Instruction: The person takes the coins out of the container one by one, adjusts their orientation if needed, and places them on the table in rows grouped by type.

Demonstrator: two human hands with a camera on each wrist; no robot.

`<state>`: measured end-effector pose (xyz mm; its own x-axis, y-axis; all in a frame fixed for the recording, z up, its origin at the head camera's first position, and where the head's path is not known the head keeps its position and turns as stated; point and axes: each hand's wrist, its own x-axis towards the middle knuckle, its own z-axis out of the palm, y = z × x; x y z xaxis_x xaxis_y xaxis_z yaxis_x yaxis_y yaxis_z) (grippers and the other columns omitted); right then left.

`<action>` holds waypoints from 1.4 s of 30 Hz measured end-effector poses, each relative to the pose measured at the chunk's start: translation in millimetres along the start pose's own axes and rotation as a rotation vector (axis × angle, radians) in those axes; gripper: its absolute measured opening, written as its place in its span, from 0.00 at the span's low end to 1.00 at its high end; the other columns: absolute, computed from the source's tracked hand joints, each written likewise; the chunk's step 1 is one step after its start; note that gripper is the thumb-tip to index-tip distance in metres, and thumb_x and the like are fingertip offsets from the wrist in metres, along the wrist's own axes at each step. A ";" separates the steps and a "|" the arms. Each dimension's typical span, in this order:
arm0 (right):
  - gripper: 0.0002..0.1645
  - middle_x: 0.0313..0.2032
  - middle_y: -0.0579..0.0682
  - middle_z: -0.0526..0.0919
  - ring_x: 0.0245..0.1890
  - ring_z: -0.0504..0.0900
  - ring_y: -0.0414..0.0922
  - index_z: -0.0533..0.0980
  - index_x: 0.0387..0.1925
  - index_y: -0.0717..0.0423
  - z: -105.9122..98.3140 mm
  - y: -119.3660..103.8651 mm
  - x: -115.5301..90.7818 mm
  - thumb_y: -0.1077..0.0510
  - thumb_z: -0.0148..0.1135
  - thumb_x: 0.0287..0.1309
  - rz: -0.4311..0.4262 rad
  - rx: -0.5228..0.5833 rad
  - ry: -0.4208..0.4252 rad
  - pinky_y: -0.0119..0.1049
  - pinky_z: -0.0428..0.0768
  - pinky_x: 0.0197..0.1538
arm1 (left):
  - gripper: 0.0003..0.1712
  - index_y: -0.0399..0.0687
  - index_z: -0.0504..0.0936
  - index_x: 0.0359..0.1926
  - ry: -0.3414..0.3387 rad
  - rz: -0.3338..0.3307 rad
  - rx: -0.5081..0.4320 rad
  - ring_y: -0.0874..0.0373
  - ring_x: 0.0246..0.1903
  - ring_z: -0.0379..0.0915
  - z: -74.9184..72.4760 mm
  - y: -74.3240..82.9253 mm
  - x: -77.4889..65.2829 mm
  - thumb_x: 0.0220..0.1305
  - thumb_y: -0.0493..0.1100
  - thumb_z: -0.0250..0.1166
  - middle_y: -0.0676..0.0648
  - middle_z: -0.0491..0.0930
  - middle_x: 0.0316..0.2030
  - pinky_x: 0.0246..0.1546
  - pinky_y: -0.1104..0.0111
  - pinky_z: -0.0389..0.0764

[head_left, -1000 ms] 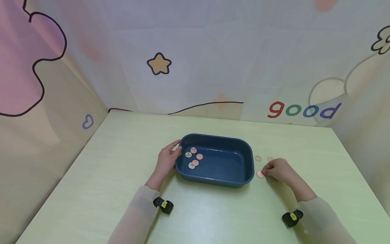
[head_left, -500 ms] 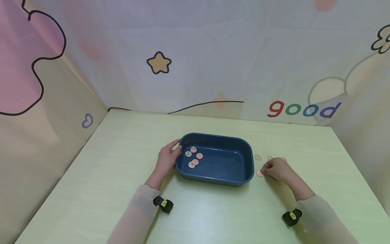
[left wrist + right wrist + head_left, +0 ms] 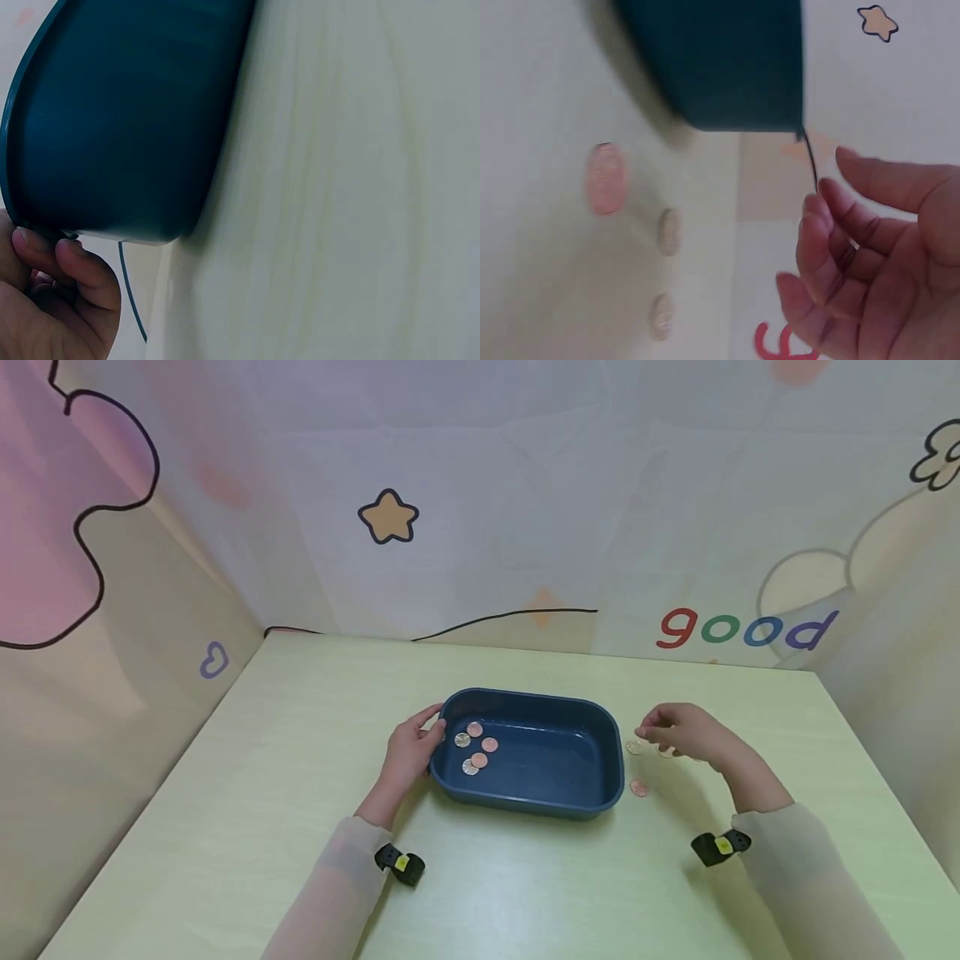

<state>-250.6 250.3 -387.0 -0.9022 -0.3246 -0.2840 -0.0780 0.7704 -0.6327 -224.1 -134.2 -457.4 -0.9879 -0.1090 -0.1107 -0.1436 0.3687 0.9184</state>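
Observation:
A dark blue rectangular plastic bin (image 3: 525, 804) stands on the table. My left hand (image 3: 408, 753) holds its left end by the rim, thumb on top and fingers below on the outside. Several coins (image 3: 478, 760), copper and pale ones, lie at the left of the bin's floor. To the right of the bin, my right hand (image 3: 688, 732) hovers over the table with loosely bent fingers; the right wrist view shows thumb and index finger apart, holding nothing. Beneath it are pale coins (image 3: 634, 747), some partly covered by the hand. A copper coin (image 3: 639, 788) lies nearer the front.
The pale wood-grain table (image 3: 480, 893) meets a printed cloth backdrop (image 3: 495, 527) at the back and on both sides. Black wrist cameras (image 3: 400, 865) sit at both sleeves.
My right hand has let go of the copper coin, lifted off the table and moved back toward the pale coins. The copper coin stays beside the bin. My left hand keeps its hold.

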 end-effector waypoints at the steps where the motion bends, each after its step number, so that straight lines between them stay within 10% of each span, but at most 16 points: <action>1: 0.16 0.37 0.58 0.81 0.37 0.78 0.48 0.77 0.47 0.68 -2.5 -5.5 1.9 0.55 0.59 0.72 -0.034 -0.013 0.010 0.38 0.81 0.41 | 0.26 0.47 0.74 0.71 0.001 -0.002 0.000 0.62 0.09 0.61 -0.3 0.1 -0.2 0.76 0.46 0.58 0.53 0.67 0.15 0.14 0.74 0.67; 17: 0.13 0.41 0.61 0.85 0.38 0.83 0.50 0.80 0.47 0.64 -1.4 -84.6 47.9 0.57 0.61 0.71 -0.245 -0.144 -0.178 0.40 0.83 0.46 | 0.26 0.47 0.73 0.71 -0.006 -0.014 -0.008 0.62 0.10 0.60 -1.1 -1.7 -0.1 0.76 0.45 0.58 0.53 0.65 0.15 0.15 0.74 0.66; 42: 0.20 0.52 0.60 0.87 0.43 0.87 0.47 0.81 0.58 0.64 66.0 -129.3 102.1 0.58 0.62 0.70 -0.235 -0.345 -0.382 0.39 0.86 0.50 | 0.26 0.48 0.73 0.72 -0.012 -0.009 -0.003 0.62 0.10 0.60 -0.3 -0.1 0.3 0.77 0.46 0.57 0.54 0.63 0.14 0.15 0.74 0.67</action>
<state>-304.6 81.3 -381.7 -0.6315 -0.6348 -0.4452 -0.4499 0.7676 -0.4565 -224.3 -134.6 -457.4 -0.9872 -0.1014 -0.1232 -0.1521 0.3646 0.9186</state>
